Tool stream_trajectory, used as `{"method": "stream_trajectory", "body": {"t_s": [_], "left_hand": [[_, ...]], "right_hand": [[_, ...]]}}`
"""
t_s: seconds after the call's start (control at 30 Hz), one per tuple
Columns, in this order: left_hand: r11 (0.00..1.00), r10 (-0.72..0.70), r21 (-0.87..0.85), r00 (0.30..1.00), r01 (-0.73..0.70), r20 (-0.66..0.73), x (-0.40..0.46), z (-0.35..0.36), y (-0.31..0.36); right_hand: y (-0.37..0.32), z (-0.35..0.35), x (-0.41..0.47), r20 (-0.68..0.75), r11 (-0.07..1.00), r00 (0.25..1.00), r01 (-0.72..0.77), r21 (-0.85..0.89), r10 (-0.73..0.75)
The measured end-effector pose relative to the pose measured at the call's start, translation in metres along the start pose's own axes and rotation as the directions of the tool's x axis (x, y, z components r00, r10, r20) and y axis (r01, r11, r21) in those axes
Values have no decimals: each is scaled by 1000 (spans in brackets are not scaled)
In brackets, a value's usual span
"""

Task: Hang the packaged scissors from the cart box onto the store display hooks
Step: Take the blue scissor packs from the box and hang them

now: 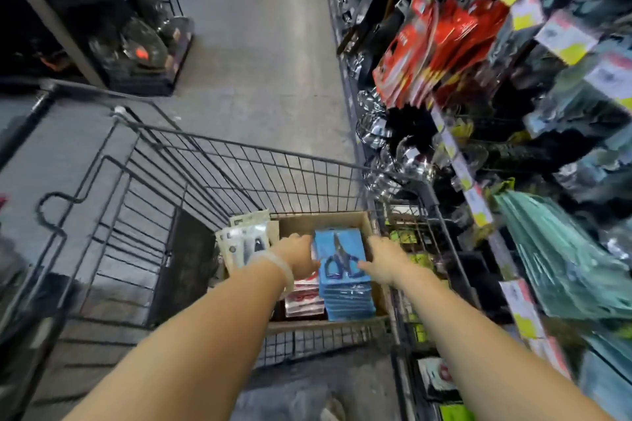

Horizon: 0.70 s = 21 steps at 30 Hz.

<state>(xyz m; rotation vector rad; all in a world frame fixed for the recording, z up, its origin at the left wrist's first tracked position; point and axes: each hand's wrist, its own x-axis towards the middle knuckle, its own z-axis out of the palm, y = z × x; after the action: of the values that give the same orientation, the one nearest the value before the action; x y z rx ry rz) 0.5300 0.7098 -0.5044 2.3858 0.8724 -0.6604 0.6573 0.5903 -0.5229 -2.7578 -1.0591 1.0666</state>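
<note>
**Cart, box and hooks**

A black wire cart (191, 181) stands on the grey floor (260, 61), just beside the display shelving (455, 161). In its far right corner sits an open cardboard box (328, 220). Inside lies a stack of blue scissor packs (343, 270), with red-and-white packs (304, 301) to its left. Grey carded packs (244, 239) lean just outside the box's left wall. Red packs (437, 44) and teal packs (561, 256) hang on the display.

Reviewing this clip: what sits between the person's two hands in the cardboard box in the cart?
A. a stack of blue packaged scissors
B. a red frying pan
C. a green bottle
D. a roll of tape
A: the left hand and right hand flank a stack of blue flat packs, the top one showing dark-handled scissors, inside the brown cardboard box.
</note>
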Motion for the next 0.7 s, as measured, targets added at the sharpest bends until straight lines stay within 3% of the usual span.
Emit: {"method": "stream_trajectory", "body": {"t_s": [0.13, 0.23, 0.5, 0.57, 0.7], "left_hand": [[986, -56, -150, 994, 69, 94, 47, 28, -6], [955, -125, -250, 981, 159, 145, 80, 51, -12], [735, -284, -592, 943, 331, 174, 134, 76, -13], [648, -331, -661, 921, 379, 204, 143, 84, -15], [288, -356, -858, 879, 425, 316, 145, 89, -22]], "right_hand": [[7, 29, 46, 80, 998, 996, -49, 49, 45], [10, 44, 72, 42, 989, 991, -130, 71, 128], [11, 67, 115, 109, 928, 957, -287, 238, 268], [6, 62, 115, 125, 897, 943, -332, 292, 309], [-1, 59, 111, 151, 860, 942, -335, 386, 299]]}}
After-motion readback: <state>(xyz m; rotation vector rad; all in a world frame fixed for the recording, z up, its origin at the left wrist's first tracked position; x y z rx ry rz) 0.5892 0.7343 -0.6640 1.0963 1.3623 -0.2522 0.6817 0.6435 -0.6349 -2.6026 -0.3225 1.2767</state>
